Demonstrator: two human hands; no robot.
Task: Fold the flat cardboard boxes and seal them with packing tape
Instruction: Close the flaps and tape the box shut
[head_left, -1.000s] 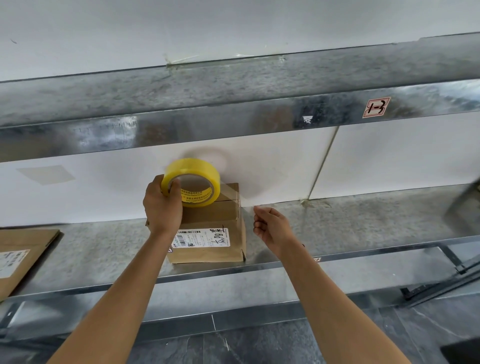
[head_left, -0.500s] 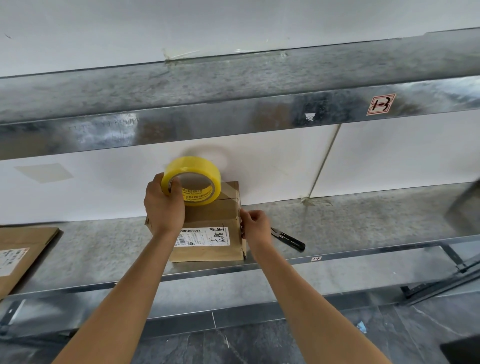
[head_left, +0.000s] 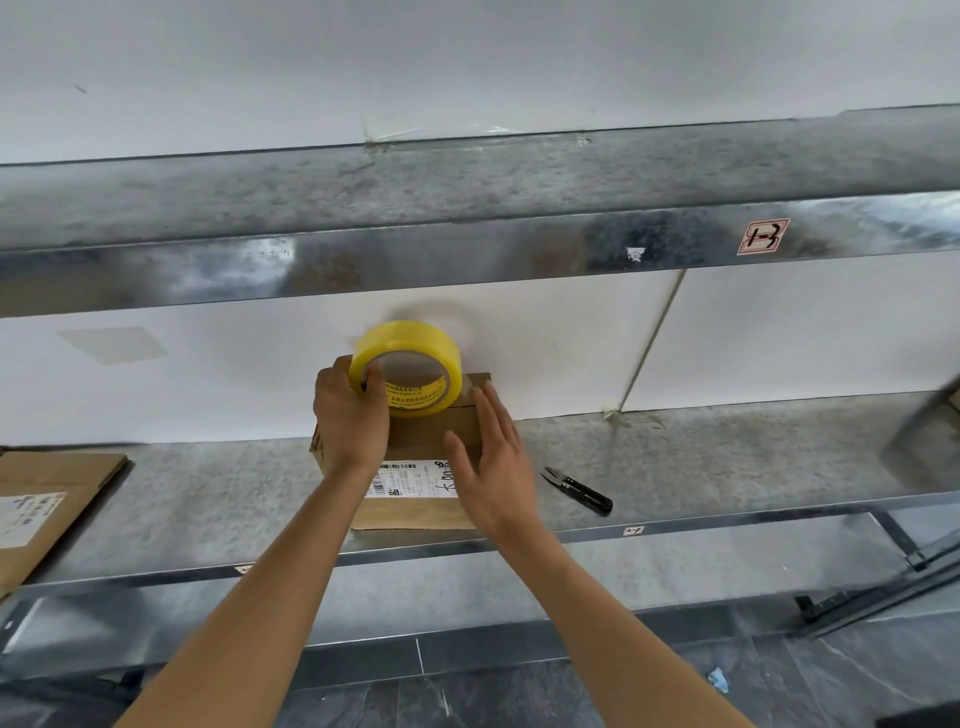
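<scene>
A small folded cardboard box (head_left: 415, 512) with a white shipping label stands on the metal shelf (head_left: 727, 452). My left hand (head_left: 350, 415) grips a yellow roll of packing tape (head_left: 406, 368) held upright over the box's top. A strip of clear tape runs from the roll to the box's right top edge. My right hand (head_left: 491, 462) lies flat with straight fingers on the right part of the box's top, pressing there.
Black snips (head_left: 577, 489) lie on the shelf just right of the box. A flat cardboard box (head_left: 47, 509) with a label rests at the shelf's left end. An upper metal shelf (head_left: 467, 249) overhangs close above the tape roll.
My right hand left the box's right side edge, where its fingers pinched, and now lies flat on the top. The left hand and roll stayed in place.
</scene>
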